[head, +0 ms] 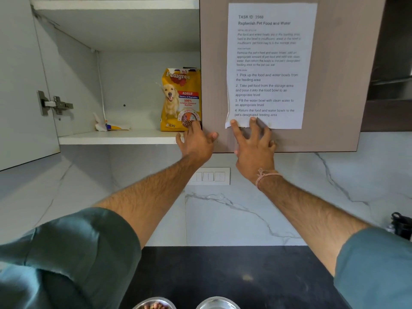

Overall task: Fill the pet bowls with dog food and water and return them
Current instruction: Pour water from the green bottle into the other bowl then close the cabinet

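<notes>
A yellow dog food bag (178, 94) stands upright on the lower shelf (116, 137) of an open wall cupboard. My left hand (196, 141) reaches up to the bag's lower right corner, fingers spread, fingertips touching it. My right hand (254, 143) lies flat with spread fingers against the closed cupboard door (334, 85), at the bottom edge of a taped task sheet (267, 63). Two steel bowls sit on the dark counter at the bottom edge: the left bowl (153, 305) holds kibble, the right bowl (217, 304) looks empty.
The cupboard's left door (22, 85) stands swung open with its hinge showing. A crumpled wrapper (111, 126) lies on the shelf left of the bag. A switch panel (209, 176) sits on the marble wall. A black object (401, 226) is at the right edge.
</notes>
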`<action>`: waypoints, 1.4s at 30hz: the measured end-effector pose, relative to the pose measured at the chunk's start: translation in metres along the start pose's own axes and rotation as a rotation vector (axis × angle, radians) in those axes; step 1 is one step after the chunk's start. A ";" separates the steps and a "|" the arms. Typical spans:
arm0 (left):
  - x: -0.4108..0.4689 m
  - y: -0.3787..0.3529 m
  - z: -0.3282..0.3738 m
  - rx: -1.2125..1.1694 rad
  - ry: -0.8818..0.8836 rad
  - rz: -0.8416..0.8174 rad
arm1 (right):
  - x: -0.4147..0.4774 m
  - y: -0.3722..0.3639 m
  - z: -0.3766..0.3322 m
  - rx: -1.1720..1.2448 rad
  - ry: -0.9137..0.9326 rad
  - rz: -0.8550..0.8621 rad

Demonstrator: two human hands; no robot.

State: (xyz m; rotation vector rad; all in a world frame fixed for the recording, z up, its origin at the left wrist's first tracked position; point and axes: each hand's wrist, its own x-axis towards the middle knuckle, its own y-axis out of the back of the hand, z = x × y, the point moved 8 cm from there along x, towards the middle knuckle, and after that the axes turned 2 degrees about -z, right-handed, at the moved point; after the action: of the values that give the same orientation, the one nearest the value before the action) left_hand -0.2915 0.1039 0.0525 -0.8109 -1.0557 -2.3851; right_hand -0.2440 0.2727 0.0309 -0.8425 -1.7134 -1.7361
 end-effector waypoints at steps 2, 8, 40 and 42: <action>-0.005 0.002 -0.003 0.032 -0.017 -0.030 | 0.002 0.004 -0.001 0.023 0.017 -0.056; -0.056 0.042 -0.037 0.005 0.023 -0.005 | -0.005 0.029 -0.010 0.168 0.066 -0.172; -0.295 0.391 -0.172 -1.607 0.695 0.237 | -0.220 0.306 -0.322 0.535 0.708 0.077; -0.297 0.385 -0.166 -1.613 0.707 0.187 | -0.225 0.315 -0.332 0.539 0.698 0.084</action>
State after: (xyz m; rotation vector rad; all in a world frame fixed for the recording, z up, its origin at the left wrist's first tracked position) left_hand 0.0927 -0.2277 -0.0276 -0.2772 1.3226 -2.5887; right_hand 0.1236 -0.0790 0.0692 -0.0439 -1.4968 -1.2006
